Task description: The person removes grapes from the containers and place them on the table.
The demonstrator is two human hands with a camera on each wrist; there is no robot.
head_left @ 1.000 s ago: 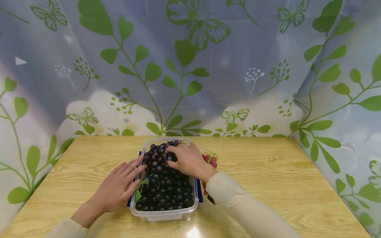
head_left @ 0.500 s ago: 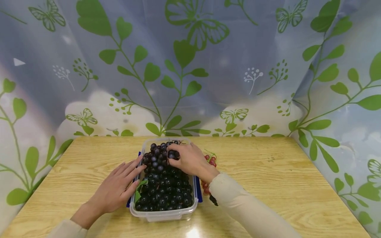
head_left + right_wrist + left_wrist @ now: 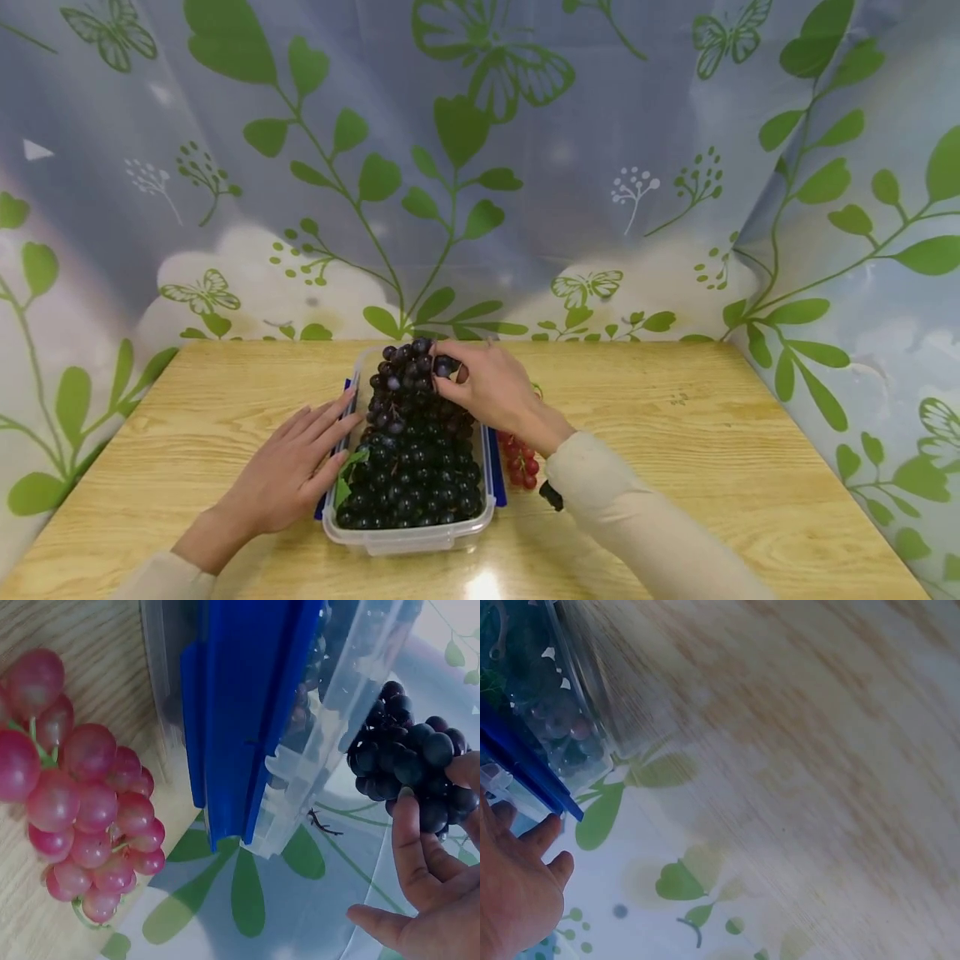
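A bunch of dark purple grapes (image 3: 401,367) rises over the far end of a clear plastic box (image 3: 420,543). My right hand (image 3: 495,387) pinches it from the right between thumb and fingers. In the right wrist view the bunch (image 3: 412,761) shows above the box rim, with the fingertips (image 3: 406,793) against its berries. Black grapes (image 3: 408,483) fill the box, with a green leaf (image 3: 345,479) at the left wall. My left hand (image 3: 288,471) rests with extended fingers on the box's left side, at the blue latch flap (image 3: 525,761).
A bunch of red grapes (image 3: 520,462) lies on the wooden table (image 3: 675,467) right of the box, beside its right blue flap (image 3: 247,712). A small black object (image 3: 551,496) shows at the right sleeve. A leaf-patterned curtain (image 3: 525,208) stands behind the table.
My right hand has moved up and slightly right, raising the dark grape bunch from among the others. The left hand stays at the box, and more of the red grapes shows.
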